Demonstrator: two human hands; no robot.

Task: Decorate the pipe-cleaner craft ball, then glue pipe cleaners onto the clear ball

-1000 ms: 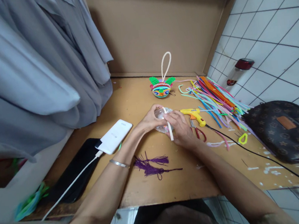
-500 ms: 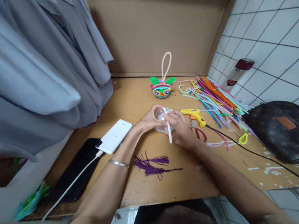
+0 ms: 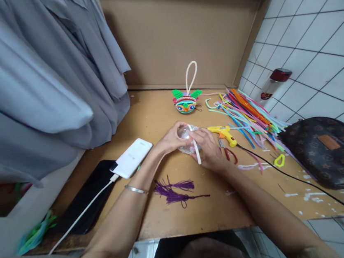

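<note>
Near the middle of the table, my left hand (image 3: 173, 139) grips the left side of a clear round ball (image 3: 185, 133). On its other side, my right hand (image 3: 208, 145) holds a white fuzzy strip (image 3: 197, 154) against the ball, its loose end hanging toward me. My palms and fingers hide part of the ball. Beyond it stands a colourful animal-head ornament (image 3: 185, 104) with green ears and a white loop. A yellow glue gun (image 3: 222, 131) lies just right of my right hand, beside red-handled scissors (image 3: 231, 155). Purple tassels (image 3: 174, 193) lie nearer to me.
Coloured fuzzy strips (image 3: 251, 113) are piled at the right, beside a dark patterned bag (image 3: 333, 156). A white power bank (image 3: 133, 157) with a cable rests on a black item (image 3: 90, 200) at the left. Cardboard (image 3: 179, 33) stands behind; grey cloth (image 3: 44, 77) hangs left.
The hanging end of the white strip has swung slightly to the right. Both hands stay around the ball in nearly the same place.
</note>
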